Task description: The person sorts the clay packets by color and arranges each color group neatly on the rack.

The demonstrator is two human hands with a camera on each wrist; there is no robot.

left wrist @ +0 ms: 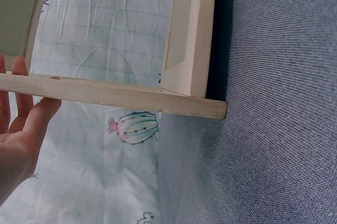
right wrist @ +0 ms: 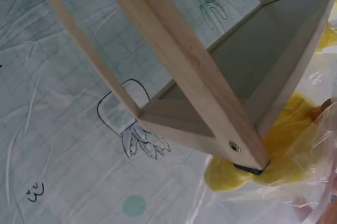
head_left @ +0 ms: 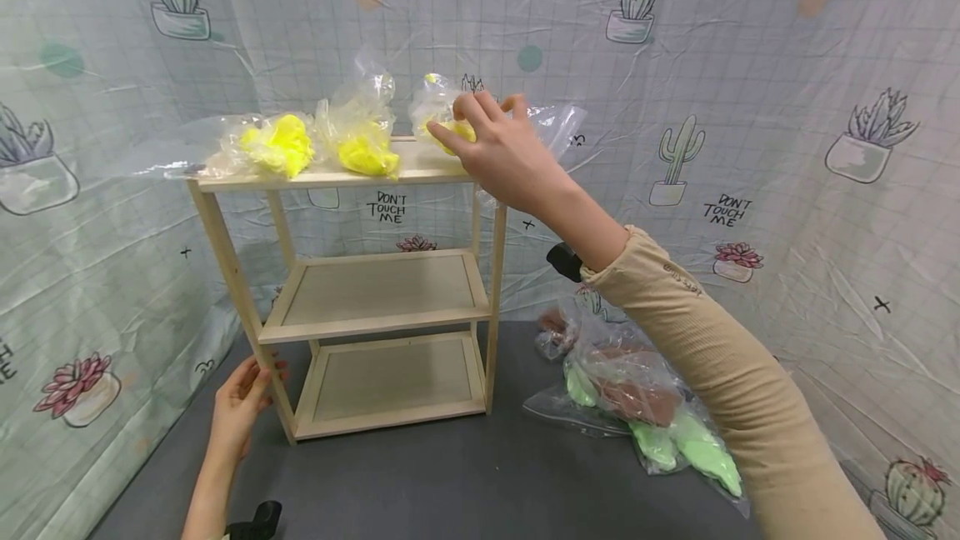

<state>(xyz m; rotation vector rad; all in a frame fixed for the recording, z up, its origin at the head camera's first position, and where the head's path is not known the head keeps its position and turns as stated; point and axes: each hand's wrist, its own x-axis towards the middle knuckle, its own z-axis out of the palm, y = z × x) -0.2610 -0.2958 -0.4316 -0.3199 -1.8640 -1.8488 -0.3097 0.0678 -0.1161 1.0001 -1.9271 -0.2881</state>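
A small wooden shelf rack (head_left: 375, 329) stands on the dark surface. My left hand (head_left: 238, 398) holds its front left post (left wrist: 105, 88) low down, fingers and thumb on either side of the wood. On the top shelf are several clear plastic bags with bright yellow, soft-looking contents: a left bag (head_left: 281, 146), a middle bag (head_left: 367, 154) and a right bag (head_left: 459, 130). Over the right bag is my right hand (head_left: 504, 144), fingers spread and bent, touching it. In the right wrist view, yellow contents (right wrist: 289, 129) bulge past the shelf corner; the fingers are partly hidden by plastic.
Clear bags with brown and pale green contents (head_left: 637, 394) lie on the dark surface (head_left: 420, 482) right of the rack. The middle shelf (head_left: 390, 294) and bottom shelf (head_left: 397, 382) are framed panels. A cactus-print sheet (head_left: 750, 90) hangs behind and at both sides.
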